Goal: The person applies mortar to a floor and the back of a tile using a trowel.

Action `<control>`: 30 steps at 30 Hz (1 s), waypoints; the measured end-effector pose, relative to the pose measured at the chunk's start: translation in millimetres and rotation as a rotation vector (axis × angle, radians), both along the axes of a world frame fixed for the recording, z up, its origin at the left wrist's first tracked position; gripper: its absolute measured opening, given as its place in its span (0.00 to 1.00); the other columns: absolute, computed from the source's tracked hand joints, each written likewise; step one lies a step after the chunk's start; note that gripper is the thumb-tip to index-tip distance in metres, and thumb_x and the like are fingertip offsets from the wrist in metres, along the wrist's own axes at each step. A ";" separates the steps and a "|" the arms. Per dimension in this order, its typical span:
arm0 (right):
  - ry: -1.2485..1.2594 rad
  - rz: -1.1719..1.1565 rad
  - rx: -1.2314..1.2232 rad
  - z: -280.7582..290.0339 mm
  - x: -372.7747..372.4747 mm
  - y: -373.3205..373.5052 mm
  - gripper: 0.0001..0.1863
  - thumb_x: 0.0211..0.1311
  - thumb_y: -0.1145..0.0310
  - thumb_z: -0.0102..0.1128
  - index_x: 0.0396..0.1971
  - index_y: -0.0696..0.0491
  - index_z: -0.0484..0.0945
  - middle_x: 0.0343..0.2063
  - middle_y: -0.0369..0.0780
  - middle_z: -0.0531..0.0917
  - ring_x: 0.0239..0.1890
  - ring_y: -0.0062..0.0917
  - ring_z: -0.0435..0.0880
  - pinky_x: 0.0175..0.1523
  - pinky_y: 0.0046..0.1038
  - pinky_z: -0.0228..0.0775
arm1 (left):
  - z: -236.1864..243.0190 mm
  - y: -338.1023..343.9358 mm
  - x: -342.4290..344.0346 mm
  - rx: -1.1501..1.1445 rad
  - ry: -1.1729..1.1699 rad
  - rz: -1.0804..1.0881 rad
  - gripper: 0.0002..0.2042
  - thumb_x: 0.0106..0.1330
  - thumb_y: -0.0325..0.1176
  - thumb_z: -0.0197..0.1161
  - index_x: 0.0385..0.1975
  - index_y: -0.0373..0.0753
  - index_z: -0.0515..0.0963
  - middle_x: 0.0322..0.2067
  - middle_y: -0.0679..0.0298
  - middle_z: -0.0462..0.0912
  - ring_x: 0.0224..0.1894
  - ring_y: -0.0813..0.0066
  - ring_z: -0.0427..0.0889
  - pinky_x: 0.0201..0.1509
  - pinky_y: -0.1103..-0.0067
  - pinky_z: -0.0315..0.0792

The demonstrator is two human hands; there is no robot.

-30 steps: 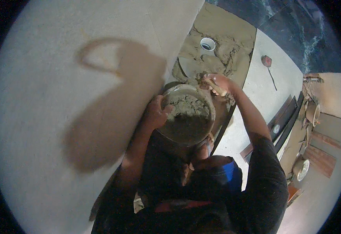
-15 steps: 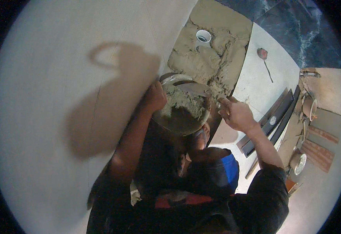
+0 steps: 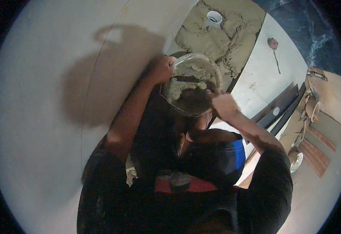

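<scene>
A round bucket (image 3: 219,76) of wet grey mortar (image 3: 180,89) is tilted in front of me, above my knees. On its left rim my left hand (image 3: 163,70) is closed, gripping the edge. My right hand (image 3: 224,106) is closed at the bucket's right side, its fingers reaching over the rim. It holds a trowel, which is hard to make out now in the shadow inside the bucket. Just beyond the bucket lies a bed of spread mortar (image 3: 233,43), rough and ridged. A white pipe end (image 3: 214,17) stands up out of it.
A pale wall (image 3: 41,85) rises close on the left, carrying my shadow. White tile (image 3: 252,78) borders the mortar on the right. On it lie a small reddish lump with a tail (image 3: 272,43) and dark strips (image 3: 274,109). Farther right are tubs (image 3: 313,108) and reddish boards (image 3: 314,156).
The trowel blade, visible over the mortar before, has gone down into the bucket with my right hand. The bucket and both hands sit higher in the view, and its mortar surface looks changed.
</scene>
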State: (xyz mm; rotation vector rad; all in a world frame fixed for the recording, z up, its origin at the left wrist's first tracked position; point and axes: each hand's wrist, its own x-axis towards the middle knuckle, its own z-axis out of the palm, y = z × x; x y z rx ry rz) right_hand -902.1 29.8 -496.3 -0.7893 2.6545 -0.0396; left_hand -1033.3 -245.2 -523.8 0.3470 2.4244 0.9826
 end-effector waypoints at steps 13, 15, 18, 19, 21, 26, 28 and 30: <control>-0.718 -0.688 -0.689 -58.9 38.1 -15.7 0.18 0.61 0.59 0.54 0.40 0.60 0.78 0.27 0.48 0.83 0.29 0.44 0.82 0.37 0.41 0.74 | -1.3 5.8 7.1 0.258 -0.133 -0.039 0.12 0.58 0.30 0.63 0.41 0.36 0.79 0.30 0.60 0.81 0.32 0.70 0.78 0.39 0.72 0.72; -0.794 -0.785 -0.626 -43.7 38.7 -21.1 0.17 0.62 0.58 0.54 0.39 0.58 0.79 0.24 0.45 0.82 0.26 0.36 0.82 0.34 0.37 0.74 | 15.6 11.4 8.0 0.243 -0.189 -0.058 0.13 0.58 0.30 0.63 0.43 0.35 0.78 0.31 0.63 0.80 0.34 0.71 0.76 0.42 0.73 0.71; -1.041 -0.958 -0.790 -34.7 45.3 -1.4 0.16 0.65 0.58 0.53 0.38 0.56 0.80 0.20 0.39 0.79 0.19 0.22 0.78 0.24 0.26 0.71 | 7.0 6.7 10.9 0.278 -0.149 -0.050 0.13 0.58 0.31 0.64 0.42 0.35 0.78 0.32 0.63 0.80 0.35 0.70 0.76 0.43 0.73 0.71; -1.070 -0.954 -0.873 -38.1 46.3 12.0 0.15 0.65 0.59 0.53 0.38 0.55 0.80 0.19 0.38 0.79 0.18 0.19 0.77 0.23 0.24 0.70 | 4.4 6.2 9.4 0.236 -0.162 -0.038 0.13 0.58 0.31 0.64 0.42 0.35 0.78 0.32 0.62 0.80 0.35 0.70 0.76 0.44 0.73 0.71; -1.018 -0.805 -0.852 -26.1 39.2 27.2 0.16 0.65 0.65 0.53 0.45 0.61 0.78 0.19 0.38 0.78 0.17 0.19 0.74 0.22 0.22 0.67 | 0.6 2.9 7.5 0.138 -0.191 -0.011 0.13 0.58 0.31 0.64 0.42 0.35 0.78 0.32 0.62 0.80 0.36 0.69 0.76 0.45 0.72 0.71; -1.040 -0.968 -1.017 16.6 27.4 49.8 0.24 0.59 0.72 0.55 0.55 0.66 0.71 0.23 0.36 0.79 0.18 0.15 0.72 0.21 0.21 0.65 | -17.3 -14.1 7.4 0.046 -0.084 0.073 0.13 0.57 0.30 0.62 0.42 0.33 0.78 0.35 0.52 0.81 0.39 0.59 0.80 0.47 0.68 0.73; -1.070 -1.026 -1.081 22.3 19.5 64.7 0.22 0.57 0.74 0.53 0.53 0.63 0.73 0.25 0.34 0.78 0.19 0.14 0.72 0.21 0.18 0.64 | -20.2 -17.0 4.3 -0.010 -0.047 0.074 0.14 0.58 0.30 0.60 0.42 0.32 0.78 0.36 0.47 0.81 0.40 0.54 0.81 0.47 0.66 0.73; -0.973 -0.964 -0.983 41.8 -0.7 75.4 0.20 0.57 0.74 0.52 0.51 0.62 0.75 0.23 0.34 0.77 0.19 0.14 0.72 0.22 0.18 0.63 | -17.7 -16.9 2.9 -0.046 -0.029 0.095 0.14 0.57 0.31 0.59 0.42 0.31 0.78 0.39 0.44 0.81 0.43 0.50 0.81 0.50 0.65 0.73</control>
